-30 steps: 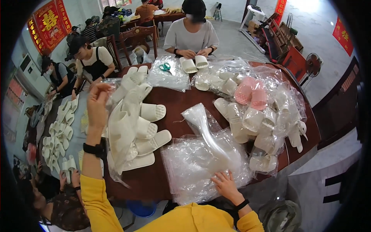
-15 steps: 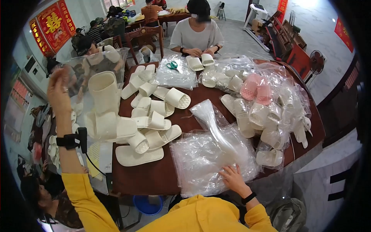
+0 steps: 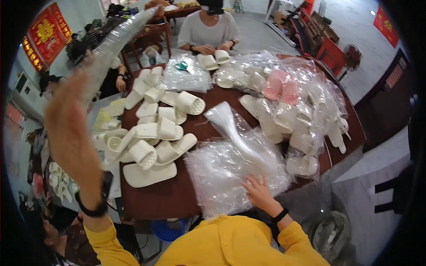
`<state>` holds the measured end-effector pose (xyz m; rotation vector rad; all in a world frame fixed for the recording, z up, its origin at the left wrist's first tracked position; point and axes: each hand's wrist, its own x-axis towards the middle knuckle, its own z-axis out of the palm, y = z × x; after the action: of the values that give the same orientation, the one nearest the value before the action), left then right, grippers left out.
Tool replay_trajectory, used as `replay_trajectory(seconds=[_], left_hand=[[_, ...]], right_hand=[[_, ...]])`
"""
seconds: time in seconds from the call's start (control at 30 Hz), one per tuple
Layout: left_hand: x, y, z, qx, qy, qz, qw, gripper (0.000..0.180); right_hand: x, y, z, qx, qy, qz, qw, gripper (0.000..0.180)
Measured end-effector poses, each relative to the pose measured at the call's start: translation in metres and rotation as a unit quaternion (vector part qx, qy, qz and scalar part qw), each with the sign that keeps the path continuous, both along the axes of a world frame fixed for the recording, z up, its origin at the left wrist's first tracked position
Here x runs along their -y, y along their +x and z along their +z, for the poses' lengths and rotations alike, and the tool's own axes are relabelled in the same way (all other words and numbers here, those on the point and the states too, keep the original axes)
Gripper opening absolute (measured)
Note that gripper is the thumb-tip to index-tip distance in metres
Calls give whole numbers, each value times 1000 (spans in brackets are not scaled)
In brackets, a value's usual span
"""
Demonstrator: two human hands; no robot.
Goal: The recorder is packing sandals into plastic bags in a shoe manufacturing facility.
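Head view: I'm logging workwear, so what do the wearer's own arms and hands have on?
Yellow sleeves stop short of both wrists. The left hand and right hand are gloveless, each with a black wristband; a dark box shows beside the left one.

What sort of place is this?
Likely a small packing workshop: loose white slippers heaped on the left of a table, bagged slippers piled on its right, and a stack of clear plastic bags near the front edge.

Pale walls (image 3: 350,26) — grey floor (image 3: 254,36).
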<state>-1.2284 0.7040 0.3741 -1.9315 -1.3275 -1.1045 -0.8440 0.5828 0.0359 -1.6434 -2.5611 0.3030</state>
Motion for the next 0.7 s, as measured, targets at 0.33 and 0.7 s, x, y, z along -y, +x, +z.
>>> replay_trajectory(seconds=[0.33, 0.7], left_hand=[[98, 195, -172, -15, -408, -331, 851, 56], [113, 264, -258, 162, -555, -403, 709, 85]], right_hand=[[-21, -91, -14, -293, 138, -22, 946, 72], [-39, 69, 45, -790, -319, -239, 465, 72]])
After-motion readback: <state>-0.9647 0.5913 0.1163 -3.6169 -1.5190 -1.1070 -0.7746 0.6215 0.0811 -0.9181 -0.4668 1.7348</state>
